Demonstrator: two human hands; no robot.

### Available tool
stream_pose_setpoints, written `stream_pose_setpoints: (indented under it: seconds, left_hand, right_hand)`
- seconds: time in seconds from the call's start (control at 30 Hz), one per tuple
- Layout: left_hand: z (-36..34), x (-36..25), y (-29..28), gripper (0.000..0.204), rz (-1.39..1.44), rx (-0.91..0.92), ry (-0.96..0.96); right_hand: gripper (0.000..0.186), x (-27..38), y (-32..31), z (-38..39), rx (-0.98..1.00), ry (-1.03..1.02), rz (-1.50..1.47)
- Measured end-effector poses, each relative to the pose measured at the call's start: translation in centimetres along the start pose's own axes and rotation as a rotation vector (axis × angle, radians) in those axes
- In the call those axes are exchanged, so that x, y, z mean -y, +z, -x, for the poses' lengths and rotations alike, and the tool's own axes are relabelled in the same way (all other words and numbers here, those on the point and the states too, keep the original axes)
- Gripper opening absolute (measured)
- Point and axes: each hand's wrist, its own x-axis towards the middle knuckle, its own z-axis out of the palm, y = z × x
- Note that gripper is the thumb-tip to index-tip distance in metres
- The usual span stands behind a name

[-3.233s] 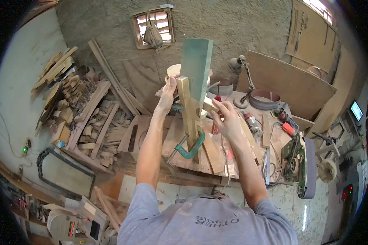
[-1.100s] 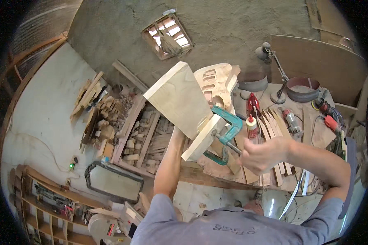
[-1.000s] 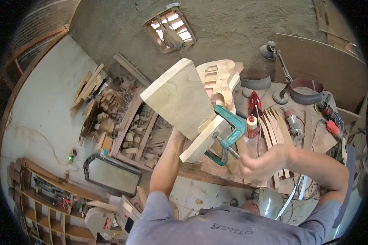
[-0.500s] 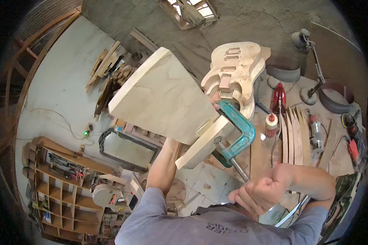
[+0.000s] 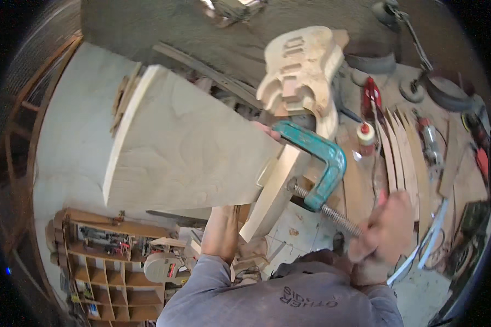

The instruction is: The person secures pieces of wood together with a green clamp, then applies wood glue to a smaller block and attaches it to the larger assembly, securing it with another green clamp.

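A wide, pale wooden panel point(image 5: 185, 141), flaring toward the left, is held up in front of me. At its narrow right end sits a thick wooden block point(image 5: 275, 188). A teal C-clamp point(image 5: 333, 161) spans this end, its threaded screw pointing down to the right. My left forearm rises behind the panel; only some fingers of my left hand point(image 5: 266, 131) show, closed at the panel's upper edge beside the clamp frame. My right hand point(image 5: 384, 229), blurred by motion, is closed around the screw's outer end, hiding the handle.
Stacked guitar bodies point(image 5: 300, 71) lie on the bench beyond the clamp. Right of them are a glue bottle point(image 5: 366, 136), a red tool point(image 5: 371, 95), curved wooden strips point(image 5: 401, 155), a grinder-like power tool point(image 5: 431, 141) and a lamp point(image 5: 417, 41). A compartmented shelf point(image 5: 114, 278) stands lower left.
The panel has swung left and tilted, with the clamp shifting slightly right. My right hand has moved right and up with the screw end. The whole view has shifted.
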Motion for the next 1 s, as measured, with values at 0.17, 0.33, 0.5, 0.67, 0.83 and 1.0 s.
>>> stream_pose_setpoints:
  seconds: [0.17,0.33,0.5,0.67,0.83,1.0]
  left_hand:
    - [1.4,1.4,1.5,0.039,-0.157,-0.086,0.096]
    - [2.4,3.3,1.3,0.038,-0.344,-0.136,0.423]
    - [0.7,3.6,2.6,0.038,-0.376,-0.214,0.655]
    - [1.5,1.5,-0.1,0.033,-0.309,-0.228,0.623]
    - [6.6,1.8,7.2,0.024,-0.530,-0.021,0.790]
    - [9.8,3.1,11.6,0.044,-0.485,0.166,0.901]
  right_hand:
    - [0.031,-2.0,2.4,0.8,-0.386,0.200,-0.155]
    - [0.041,-3.3,1.9,2.2,-0.455,0.376,-0.241]
    - [0.051,-3.0,3.5,0.4,-0.487,0.687,-0.136]
    - [0.048,-0.7,3.0,0.3,-0.337,0.561,-0.267]
    - [0.044,-4.2,0.3,5.3,-0.379,0.492,-0.287]
    - [0.041,-5.0,-3.2,8.2,-0.357,0.702,-0.275]
